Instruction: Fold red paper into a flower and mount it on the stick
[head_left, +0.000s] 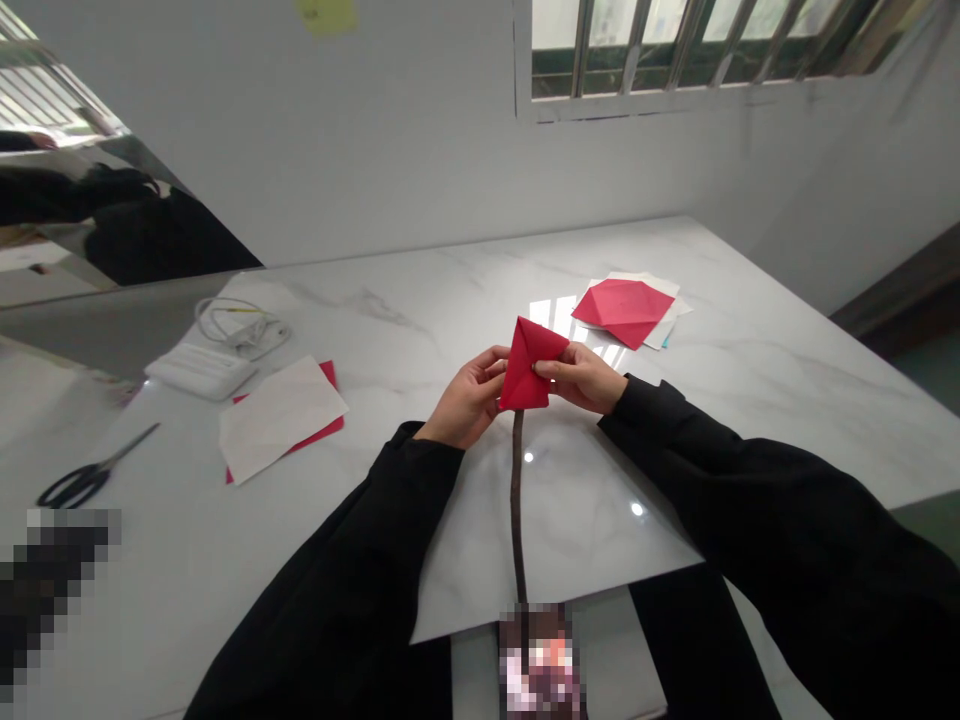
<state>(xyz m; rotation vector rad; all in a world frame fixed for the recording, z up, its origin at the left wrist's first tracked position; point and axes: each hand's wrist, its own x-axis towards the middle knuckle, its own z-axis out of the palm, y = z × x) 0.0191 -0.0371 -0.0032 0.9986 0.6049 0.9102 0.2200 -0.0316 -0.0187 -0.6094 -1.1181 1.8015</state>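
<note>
A folded piece of red paper (529, 365), shaped like a small envelope, is held up over the table between both hands. On its left edge are the closed fingers of my left hand (474, 395). My right hand (586, 378) pinches the right side, thumb across the front and the other fingers partly behind the paper. Below the paper a dark cord or strap (516, 500) runs down toward me; its upper end is hidden behind the paper.
Creased red paper (626, 305) tops a stack of sheets at the back right. Left are a white sheet (281, 420) over a red one, black-handled scissors (94, 480), a white box (201, 370) and a coiled white cable (236, 322). A barred window (675, 50) is above.
</note>
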